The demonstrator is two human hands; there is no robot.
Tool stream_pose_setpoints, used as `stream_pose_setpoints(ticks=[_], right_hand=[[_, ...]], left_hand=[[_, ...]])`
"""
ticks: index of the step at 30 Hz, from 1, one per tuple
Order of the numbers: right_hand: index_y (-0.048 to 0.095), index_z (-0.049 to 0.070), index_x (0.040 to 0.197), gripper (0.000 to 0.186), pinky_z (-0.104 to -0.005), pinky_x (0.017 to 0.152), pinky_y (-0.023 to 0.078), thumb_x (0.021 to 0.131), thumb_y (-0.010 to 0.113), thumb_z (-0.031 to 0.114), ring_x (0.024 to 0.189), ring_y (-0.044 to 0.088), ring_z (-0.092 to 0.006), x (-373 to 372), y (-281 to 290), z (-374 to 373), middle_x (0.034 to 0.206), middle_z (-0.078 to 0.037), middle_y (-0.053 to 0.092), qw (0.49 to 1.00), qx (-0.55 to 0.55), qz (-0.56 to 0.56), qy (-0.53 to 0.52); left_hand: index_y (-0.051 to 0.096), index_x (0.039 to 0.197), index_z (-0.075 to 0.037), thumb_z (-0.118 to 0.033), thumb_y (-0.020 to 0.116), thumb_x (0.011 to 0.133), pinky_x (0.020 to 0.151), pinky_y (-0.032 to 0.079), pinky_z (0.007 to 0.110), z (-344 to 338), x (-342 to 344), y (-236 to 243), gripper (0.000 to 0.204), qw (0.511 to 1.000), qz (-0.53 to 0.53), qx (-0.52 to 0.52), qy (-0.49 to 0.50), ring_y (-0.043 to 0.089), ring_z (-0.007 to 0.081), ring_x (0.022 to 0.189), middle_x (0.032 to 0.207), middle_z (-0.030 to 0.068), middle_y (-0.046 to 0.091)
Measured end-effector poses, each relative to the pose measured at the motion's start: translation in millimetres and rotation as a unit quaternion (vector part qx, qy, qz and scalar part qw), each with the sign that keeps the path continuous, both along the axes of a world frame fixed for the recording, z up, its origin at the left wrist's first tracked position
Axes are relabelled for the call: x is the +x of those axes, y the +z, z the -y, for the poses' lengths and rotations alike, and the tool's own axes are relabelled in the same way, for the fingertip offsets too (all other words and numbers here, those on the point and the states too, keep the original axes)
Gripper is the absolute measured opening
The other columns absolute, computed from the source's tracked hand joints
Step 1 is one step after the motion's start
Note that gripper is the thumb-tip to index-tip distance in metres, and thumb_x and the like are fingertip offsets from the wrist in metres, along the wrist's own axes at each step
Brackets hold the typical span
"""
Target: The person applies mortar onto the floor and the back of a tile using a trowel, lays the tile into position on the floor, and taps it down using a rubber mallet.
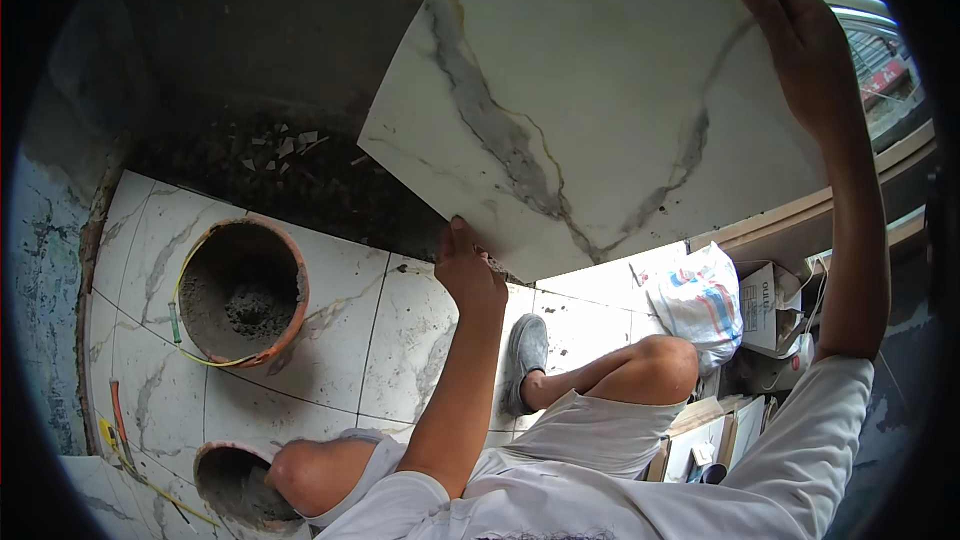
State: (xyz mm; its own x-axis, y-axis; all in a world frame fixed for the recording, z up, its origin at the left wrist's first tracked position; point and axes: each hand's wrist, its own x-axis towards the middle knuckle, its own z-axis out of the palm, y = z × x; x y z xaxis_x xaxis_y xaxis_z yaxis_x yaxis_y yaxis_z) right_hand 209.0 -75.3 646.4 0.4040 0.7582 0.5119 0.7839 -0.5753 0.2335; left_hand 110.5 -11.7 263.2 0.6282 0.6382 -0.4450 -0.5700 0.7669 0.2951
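Note:
A large white floor tile (600, 110) with grey and gold marble veins is held up, tilted, in front of me. My left hand (468, 265) grips its lower left edge, thumb on the veined face and fingers behind it. High on the tile's right edge, my right hand (800, 45) is closed round it with the thumb on the face. Most of the fingers of both hands are hidden behind the tile. Left of my left hand, an orange-rimmed bucket (303, 285) with grey mortar inside stands on the laid tiles (330, 340).
Beyond the laid tiles lies dark rough ground (270, 155) with broken white chips. A second mortar bucket (215, 470) stands by my left knee. At the lower left lies an orange-handled tool (118, 415). A white plastic sack (700, 305) and cardboard boxes (765, 310) stand to the right.

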Motion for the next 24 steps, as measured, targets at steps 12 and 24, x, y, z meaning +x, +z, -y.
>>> stream_pose_setpoints(ticks=[12,24], right_hand=[[0.056,0.005,0.096,0.028,-0.0192,0.070,0.039,0.103,0.047,0.031,0.076,0.045,-0.0035,-13.7,-235.8,324.4,0.082,0.004,0.053,0.872,0.437,-0.103,-0.195],[0.058,0.002,0.089,0.029,-0.0232,0.069,0.041,0.101,0.051,0.027,0.074,0.046,-0.0064,2.8,-483.9,405.2,0.077,0.001,0.055,0.715,0.450,-0.401,-0.353]], left_hand=[[0.066,0.104,0.003,-0.018,0.073,0.088,0.082,0.045,0.022,21.9,3.7,-10.7,0.028,0.906,-0.178,0.378,-0.073,0.058,0.0086,0.087,0.096,0.0005,0.058],[0.068,0.092,0.005,-0.010,0.073,0.082,0.064,0.045,0.026,75.6,48.3,-164.9,0.019,0.712,-0.401,0.513,-0.264,0.051,0.0108,0.066,0.077,0.0021,0.058]])
